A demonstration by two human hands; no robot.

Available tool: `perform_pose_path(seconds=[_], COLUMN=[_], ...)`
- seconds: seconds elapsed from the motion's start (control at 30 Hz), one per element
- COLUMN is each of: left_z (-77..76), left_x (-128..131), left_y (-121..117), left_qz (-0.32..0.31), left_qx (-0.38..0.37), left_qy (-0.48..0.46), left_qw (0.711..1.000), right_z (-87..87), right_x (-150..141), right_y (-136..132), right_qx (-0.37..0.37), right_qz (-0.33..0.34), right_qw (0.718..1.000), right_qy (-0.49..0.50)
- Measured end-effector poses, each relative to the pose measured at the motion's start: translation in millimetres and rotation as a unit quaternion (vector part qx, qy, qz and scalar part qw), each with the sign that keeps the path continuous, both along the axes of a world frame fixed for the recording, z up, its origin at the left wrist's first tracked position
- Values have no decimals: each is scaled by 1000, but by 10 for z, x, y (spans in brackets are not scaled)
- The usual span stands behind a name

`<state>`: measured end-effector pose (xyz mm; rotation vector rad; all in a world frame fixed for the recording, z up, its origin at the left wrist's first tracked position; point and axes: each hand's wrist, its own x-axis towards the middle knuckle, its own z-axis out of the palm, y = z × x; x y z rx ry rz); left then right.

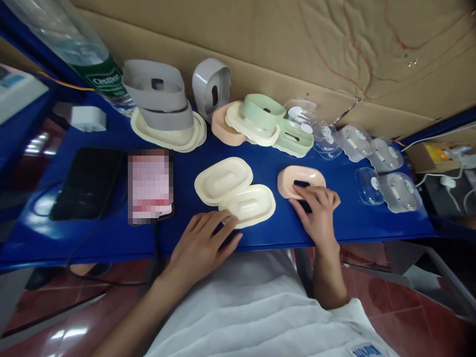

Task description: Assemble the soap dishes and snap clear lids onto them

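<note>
Blue worktop point(334, 230): grey shells point(154, 91) stacked on cream trays point(182, 145), back-left. Left hand point(203, 243) half-open, fingertips on nearer cream tray point(256, 206). Right hand point(319, 213) grips peach shell point(285, 182), slot up, long axis left-right, right of centre, back from front edge.

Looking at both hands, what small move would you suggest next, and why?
I would probably have the left hand grip the nearer cream tray: its fingers reach the tray's near edge, while the right hand is at the pink holder.
</note>
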<state>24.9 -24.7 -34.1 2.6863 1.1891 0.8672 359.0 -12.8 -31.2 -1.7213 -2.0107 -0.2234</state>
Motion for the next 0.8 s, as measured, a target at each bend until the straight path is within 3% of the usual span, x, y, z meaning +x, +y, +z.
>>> perform_pose_path(seconds=[0.1, 0.17, 0.27, 0.4, 0.6, 0.7, 0.77, 0.8], left_z=[-20, -52, -93, -105, -95, -114, -127, -131], left_x=[-18, -39, -62, -69, -63, -65, -66, -66], left_y=[-10, -22, -30, -13, 0, 1, 10, 15], left_qz=[-28, -14, 18, 23, 26, 25, 26, 26], left_qx=[-2, -1, -13, -39, -35, -27, -18, -16], left_qy=[-4, -23, -73, -78, -98, -71, -63, -62], left_qw=[1000, 1000, 997, 996, 994, 997, 997, 998], right_z=[85, 136, 178, 188, 198, 246, 272, 269], right_x=[-193, -364, -606, -780, -912, -693, -279, -1], right_y=[-119, -182, -211, -185, -223, -168, -108, -86], right_qx=[51, 43, -30, -120, -173, -127, -58, -17], right_qz=[93, 167, 256, 298, 307, 302, 195, 94], right_qw=[994, 983, 964, 946, 936, 945, 979, 995], right_qy=[38, 66, 65, 34, 2, 8, 20, 26])
